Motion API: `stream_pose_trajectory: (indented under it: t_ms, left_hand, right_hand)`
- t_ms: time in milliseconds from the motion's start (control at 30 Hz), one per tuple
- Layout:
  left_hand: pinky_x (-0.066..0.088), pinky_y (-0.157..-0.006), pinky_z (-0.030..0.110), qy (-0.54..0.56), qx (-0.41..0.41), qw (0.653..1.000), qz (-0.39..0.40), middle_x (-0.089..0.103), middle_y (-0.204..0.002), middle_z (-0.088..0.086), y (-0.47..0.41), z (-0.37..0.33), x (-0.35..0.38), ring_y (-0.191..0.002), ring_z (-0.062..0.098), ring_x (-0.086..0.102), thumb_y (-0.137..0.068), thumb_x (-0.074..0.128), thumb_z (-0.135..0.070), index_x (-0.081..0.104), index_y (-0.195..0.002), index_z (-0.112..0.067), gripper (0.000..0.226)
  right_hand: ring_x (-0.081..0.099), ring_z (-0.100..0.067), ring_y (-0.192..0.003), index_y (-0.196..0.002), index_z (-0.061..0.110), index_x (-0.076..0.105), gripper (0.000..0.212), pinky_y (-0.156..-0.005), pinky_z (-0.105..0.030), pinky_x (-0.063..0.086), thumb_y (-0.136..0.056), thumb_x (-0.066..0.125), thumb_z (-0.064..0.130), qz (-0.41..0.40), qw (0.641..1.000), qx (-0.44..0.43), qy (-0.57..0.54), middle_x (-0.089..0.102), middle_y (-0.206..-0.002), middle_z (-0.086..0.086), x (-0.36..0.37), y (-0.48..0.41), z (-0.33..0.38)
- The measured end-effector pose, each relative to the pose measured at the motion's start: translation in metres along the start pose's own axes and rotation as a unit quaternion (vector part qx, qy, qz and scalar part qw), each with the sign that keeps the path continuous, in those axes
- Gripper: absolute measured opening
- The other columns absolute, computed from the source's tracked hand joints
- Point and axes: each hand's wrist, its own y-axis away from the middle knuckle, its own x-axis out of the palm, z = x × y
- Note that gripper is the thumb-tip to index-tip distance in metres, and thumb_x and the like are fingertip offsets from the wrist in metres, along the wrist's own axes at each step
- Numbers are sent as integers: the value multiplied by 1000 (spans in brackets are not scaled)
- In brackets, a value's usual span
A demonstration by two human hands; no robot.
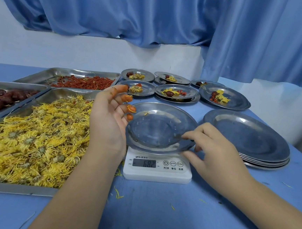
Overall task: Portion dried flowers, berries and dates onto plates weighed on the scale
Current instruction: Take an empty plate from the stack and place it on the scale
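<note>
A steel plate [156, 125] lies on the white scale [157, 171], whose display reads 68.2; only a petal or two lies on it. My right hand [214, 149] pinches the plate's near right rim. My left hand [110, 116] hovers at the plate's left edge, fingers loosely spread and stained orange, holding nothing. To the left stand trays of yellow dried flowers [34, 140], red berries [83, 83] and dark dates [0, 99].
Several filled plates [175, 92] sit behind the scale near the wall. A stack of bare plates [246, 139] stands to the right. Loose petals dot the blue table [156, 215]. Blue curtains [155, 14] hang behind.
</note>
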Motion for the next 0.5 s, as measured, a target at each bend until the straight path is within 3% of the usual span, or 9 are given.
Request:
stream_pose_trajectory:
  t_ms: [100,233,367,500]
  left_hand:
    - [36,-54,23,-10,3,1000,-5,61,-70,-2,-1,0,-1,-57,11,51,-96,40,-20,64,-89,-14,25]
    - [37,-53,23,-36,-2,999,-28,61,-67,-4,-3,0,-2,-56,10,52,-96,42,-21,66,-87,-16,26]
    - [38,-54,23,-51,-6,998,-42,60,-68,-3,-3,2,-3,-56,10,51,-95,43,-22,66,-84,-18,26]
    - [37,-54,24,-57,-4,998,-39,59,-67,-5,-3,3,-2,-56,10,50,-95,42,-23,65,-84,-18,26]
  right_hand:
    - [54,-5,-74,-100,22,65,27,-67,-28,49,-76,77,23,18,999,24,-35,48,-88,13,-10,2,-8]
    - [54,-9,-68,-88,28,64,10,-61,-31,49,-81,65,35,89,995,6,-42,52,-70,12,-28,5,-16]
    - [52,-6,-61,-93,35,64,28,-56,-28,46,-82,51,57,205,977,-13,-51,52,-57,12,-30,6,-11]
    - [46,0,-56,-107,41,53,40,-55,-24,37,-83,36,67,240,970,-34,1,49,-56,18,-18,10,-6]
